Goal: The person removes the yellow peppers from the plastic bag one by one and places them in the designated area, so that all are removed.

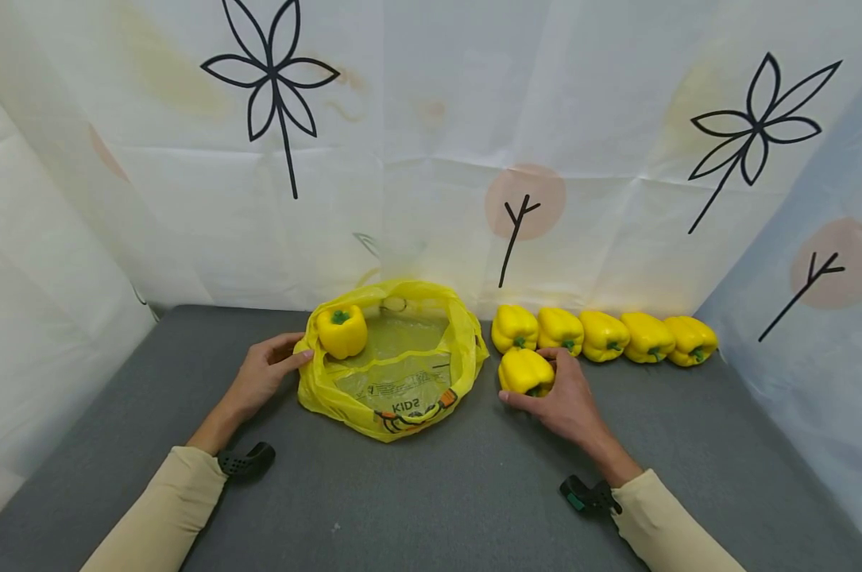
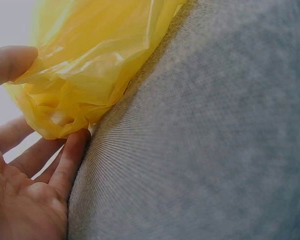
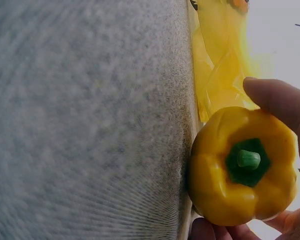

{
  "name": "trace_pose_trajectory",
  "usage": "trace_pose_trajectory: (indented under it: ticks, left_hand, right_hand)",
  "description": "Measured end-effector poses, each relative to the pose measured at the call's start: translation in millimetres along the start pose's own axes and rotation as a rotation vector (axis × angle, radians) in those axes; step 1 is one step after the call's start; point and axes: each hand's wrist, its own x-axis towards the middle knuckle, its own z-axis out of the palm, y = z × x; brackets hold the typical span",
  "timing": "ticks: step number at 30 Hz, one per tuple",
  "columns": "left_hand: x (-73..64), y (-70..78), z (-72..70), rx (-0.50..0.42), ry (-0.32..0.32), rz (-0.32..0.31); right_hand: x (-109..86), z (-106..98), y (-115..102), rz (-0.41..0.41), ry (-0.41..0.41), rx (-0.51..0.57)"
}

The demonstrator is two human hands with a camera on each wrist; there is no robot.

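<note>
A yellow plastic bag [image 1: 395, 413] lies with its mouth spread wide, and one yellow bell pepper [image 1: 342, 331] sits inside at its left. My left hand [image 1: 260, 373] holds the bag's left rim, thumb on the near side and fingers behind; the left wrist view shows the crumpled yellow plastic [image 2: 90, 75] between them. To the right of the bag, my right hand [image 1: 566, 397] grips another bell pepper [image 1: 525, 371] between thumb and fingers. Its green stem [image 3: 249, 160] faces the right wrist camera, and the pepper is right at the table surface.
Several yellow bell peppers [image 1: 602, 335] stand in a row along the back right of the grey table [image 1: 416, 508]. White printed cloth [image 1: 431, 103] rises behind the table and at both sides. Dark straps [image 1: 248, 461] are on both wrists.
</note>
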Motion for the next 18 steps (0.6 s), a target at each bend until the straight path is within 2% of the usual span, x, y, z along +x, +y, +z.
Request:
trace_pose_trajectory:
  ticks: [6, 18]
  left_hand:
    - [-0.6, 0.1, 1.0, 0.017, 0.003, -0.008]
    - [0.7, 1.6, 0.3, 0.013, -0.001, -0.016]
  right_hand:
    - [-0.7, 1.2, -0.8, -0.007, -0.003, -0.01]
    - [-3.1, -0.4, -4.0, -0.004, -0.021, 0.039]
